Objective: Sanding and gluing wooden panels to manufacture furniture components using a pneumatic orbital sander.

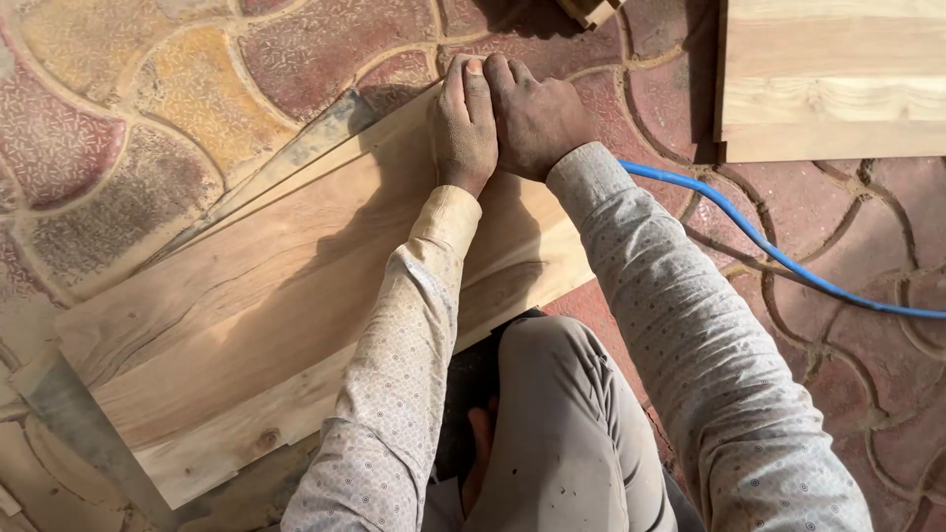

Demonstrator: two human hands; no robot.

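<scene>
here, both hands (507, 118) press a pale, grainy wooden board (276, 296).

views: one, head-worn | position: above the person's own knee and sleeves | facing: steeply down and slightly forward onto the paved floor (118, 128) | range: close, arm's reach, forearms fill the lower frame | frame centre: wooden board (276, 296) | shared area: none, single view

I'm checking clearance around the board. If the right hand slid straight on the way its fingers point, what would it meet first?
The right hand points up the frame, past the wooden board's far edge. First comes bare paved floor, then probably the small wood piece at the top edge; depth is unclear.
</scene>
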